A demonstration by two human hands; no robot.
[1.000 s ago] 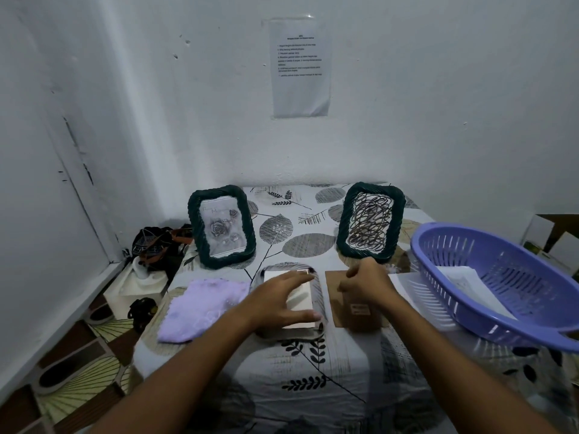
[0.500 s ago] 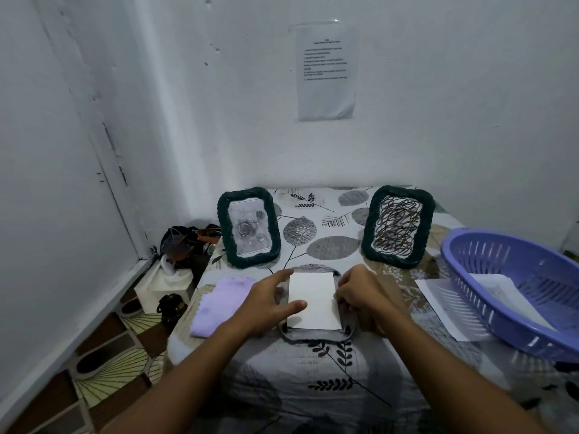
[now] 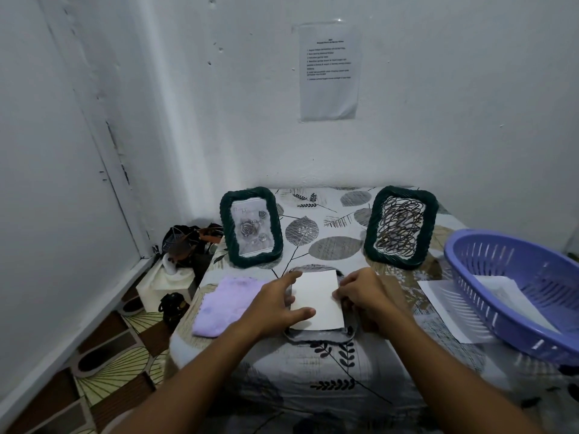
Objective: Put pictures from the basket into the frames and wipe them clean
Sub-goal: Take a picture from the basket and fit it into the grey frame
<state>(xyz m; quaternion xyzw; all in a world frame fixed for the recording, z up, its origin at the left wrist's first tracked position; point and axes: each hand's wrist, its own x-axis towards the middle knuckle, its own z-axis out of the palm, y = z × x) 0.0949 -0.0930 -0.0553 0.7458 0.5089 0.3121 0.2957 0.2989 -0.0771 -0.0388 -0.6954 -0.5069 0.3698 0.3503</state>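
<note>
A white picture [image 3: 318, 299], blank side up, lies on the back of a face-down frame [image 3: 316, 335] between the two hands. The left hand [image 3: 272, 305] rests at the picture's left edge with fingers spread and fairly straight, the thumb lying on the near left corner. The right hand [image 3: 363, 294] sits at the right edge with its fingers curled down onto the paper's border; whether they pinch the sheet or only press it I cannot tell. Under and just beyond the right hand lies a brown backing board [image 3: 393, 286], flat on the worktop [image 3: 313, 377].

The step in hand looks like seating the picture squarely in the frame's recess. The next move probably calls for holding the sheet flat with one hand while the other brings the backing board over it and fastens it down.

Just left of the left hand lies a lilac cloth [image 3: 224, 303], ready for wiping. Beyond the hands stand two green frames: one with a rose picture [image 3: 250, 227], one with a scribble picture [image 3: 401, 225]. Well right of the right hand sits the purple basket [image 3: 470, 258], paper inside it, and a sheet of paper [image 3: 438, 303] lies partly under its rim.
</note>
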